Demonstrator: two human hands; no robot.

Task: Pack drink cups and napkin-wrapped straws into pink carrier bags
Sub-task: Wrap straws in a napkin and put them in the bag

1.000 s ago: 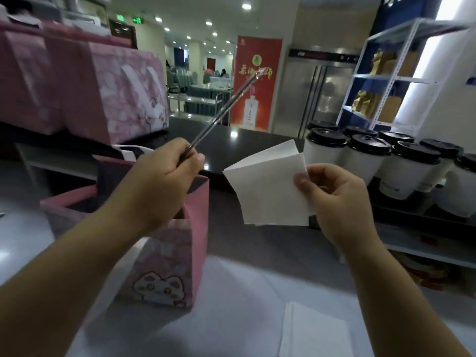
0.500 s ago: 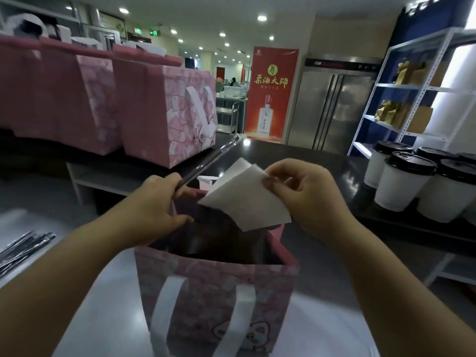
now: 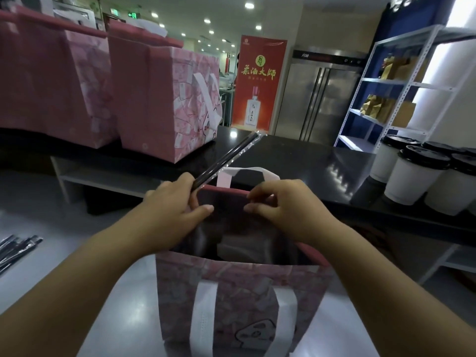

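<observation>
A pink carrier bag (image 3: 231, 292) is stood upright on the pale table (image 3: 72, 217), its mouth open below both hands. A dark straw (image 3: 226, 159) in a clear wrapper is gripped at its lower end by the left hand (image 3: 175, 215), with the fingers curled round it, and is slanted up and away over the bag's far rim. The right hand (image 3: 286, 210) is held over the bag's mouth with its fingers loosely bent; nothing is seen between them, and whether the forefinger touches the far rim cannot be told. A pale folded napkin (image 3: 239, 247) is seen down inside the bag. More wrapped straws (image 3: 18, 248) are laid at the table's left edge. On the raised black table (image 3: 296, 161) behind, two further pink bags (image 3: 159, 104) are set at the left and white cups (image 3: 412, 176) with black lids are grouped at the right, well apart from the bag
</observation>
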